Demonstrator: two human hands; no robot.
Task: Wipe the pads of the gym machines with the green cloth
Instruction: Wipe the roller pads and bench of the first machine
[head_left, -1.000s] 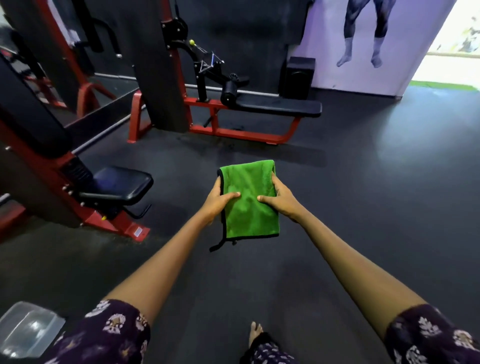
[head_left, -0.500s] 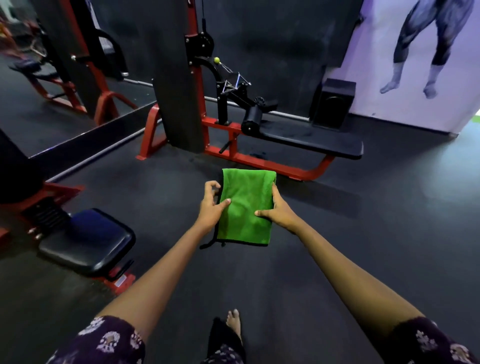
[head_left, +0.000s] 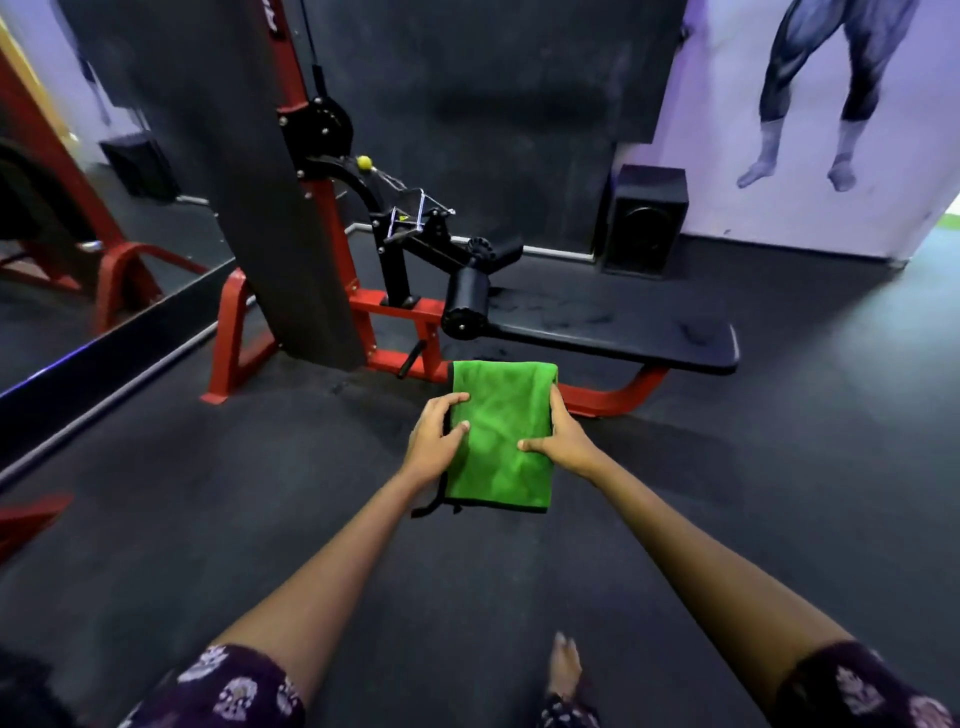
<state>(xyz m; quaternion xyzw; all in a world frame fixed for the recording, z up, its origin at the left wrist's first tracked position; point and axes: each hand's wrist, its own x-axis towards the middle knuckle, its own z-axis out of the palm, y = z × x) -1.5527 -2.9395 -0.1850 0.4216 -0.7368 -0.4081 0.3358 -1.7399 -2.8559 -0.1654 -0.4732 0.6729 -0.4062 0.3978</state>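
Both arms reach straight forward at about waist level, sleeves of dark purple fabric with pale floral print at the upper arms. Left hand (head_left: 434, 439): grips the left edge of the green cloth (head_left: 501, 436), thumb laid across its face, fingers curled over the edge. Right hand (head_left: 563, 441): grips the right edge, thumb on the face, fingers wrapped behind and out of sight. Green cloth: folded to a rectangle, fuzzy microfibre nap, black stitched border, a loose black loop trailing at the lower left corner; held in the air between the hands, in front of the bench pad (head_left: 623, 338). Bench pad: long, flat, black vinyl, dull smudges on its top, carried on a red tubular steel frame (head_left: 613, 400). Roller pad (head_left: 465, 304): black cylinder at the bench's near end. Upright column (head_left: 291, 208): dark panel with red edge; white lettering at its top cut off and unreadable. Speaker box (head_left: 644, 221): black, against the wall. Wall mural (head_left: 810, 93): painted muscular legs on lilac. Floor (head_left: 260, 519): dark rubber matting. One bare foot (head_left: 563, 667) below.
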